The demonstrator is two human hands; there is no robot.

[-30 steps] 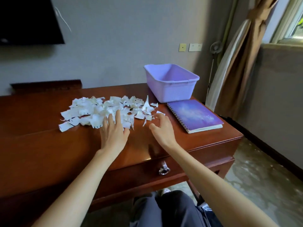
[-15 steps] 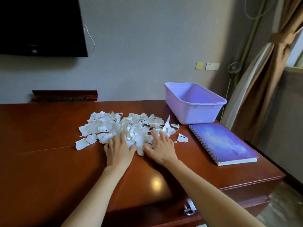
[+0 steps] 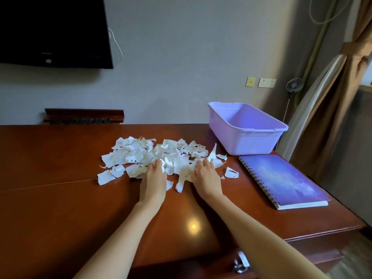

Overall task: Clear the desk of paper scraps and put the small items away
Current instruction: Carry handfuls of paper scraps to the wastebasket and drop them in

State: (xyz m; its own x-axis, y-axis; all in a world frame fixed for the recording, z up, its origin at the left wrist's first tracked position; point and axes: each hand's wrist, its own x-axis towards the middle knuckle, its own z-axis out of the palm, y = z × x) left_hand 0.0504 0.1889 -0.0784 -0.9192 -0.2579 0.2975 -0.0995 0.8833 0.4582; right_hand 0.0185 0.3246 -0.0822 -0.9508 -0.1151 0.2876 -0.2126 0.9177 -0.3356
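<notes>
A heap of torn white paper scraps [image 3: 161,156] lies in the middle of the brown wooden desk [image 3: 60,208]. My left hand [image 3: 154,181] rests palm down at the near edge of the heap, fingertips pushed into the scraps. My right hand [image 3: 205,178] lies beside it to the right, fingers also buried in the paper. Both hands lie flat with the fingers extended and lift nothing. A few loose scraps [image 3: 231,173] lie apart on the right of the heap. An empty lilac plastic tub [image 3: 246,141] stands at the back right of the desk.
A purple spiral notebook [image 3: 281,180] lies flat by the desk's right edge, in front of the tub. A drawer handle [image 3: 240,262] shows under the near edge. A dark screen [image 3: 52,31] hangs on the wall, and curtains [image 3: 332,109] hang at the right.
Both hands slid forward from the bare wood into the near edge of the scrap heap. My head has come closer and tilted up, so the desk fills more of the view.
</notes>
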